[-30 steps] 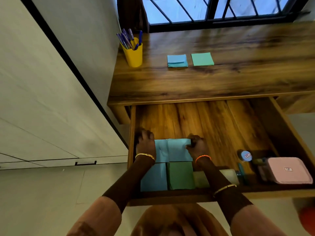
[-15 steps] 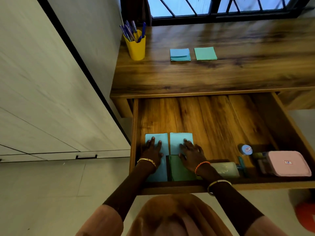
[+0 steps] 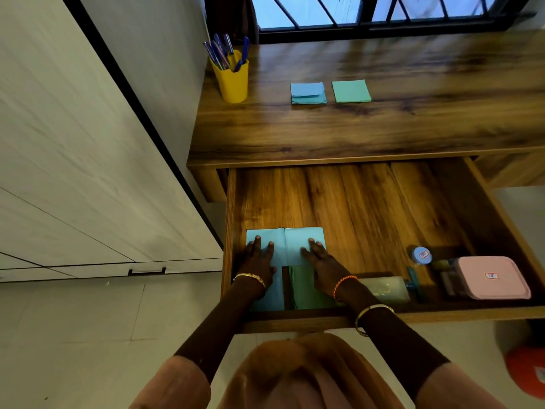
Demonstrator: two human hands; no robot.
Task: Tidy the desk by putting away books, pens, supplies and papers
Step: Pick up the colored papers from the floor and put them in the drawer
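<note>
The wooden drawer [image 3: 368,208] is pulled out below the desk top [image 3: 383,125]. At its front left lie two light blue paper pads [image 3: 292,239] side by side, with a blue pad [image 3: 271,299] and a green pad [image 3: 303,287] nearer me. My left hand [image 3: 259,261] rests flat, fingers straight, on the left blue pad. My right hand [image 3: 323,265] lies flat on the right blue pad and the green one. On the desk sit a blue note pad [image 3: 308,93], a green note pad [image 3: 351,90] and a yellow cup of pens [image 3: 231,79].
At the drawer's front right are a pale green case [image 3: 383,289], a small blue-lidded jar [image 3: 420,255] and a pink box [image 3: 492,278]. A white cabinet [image 3: 88,172] stands left. An orange object [image 3: 525,373] sits on the floor at right. A barred window [image 3: 383,10] runs behind the desk.
Both hands went from curled at the far edges of the blue pads to lying flat on them, drawn back toward me. The view shifted slightly closer.
</note>
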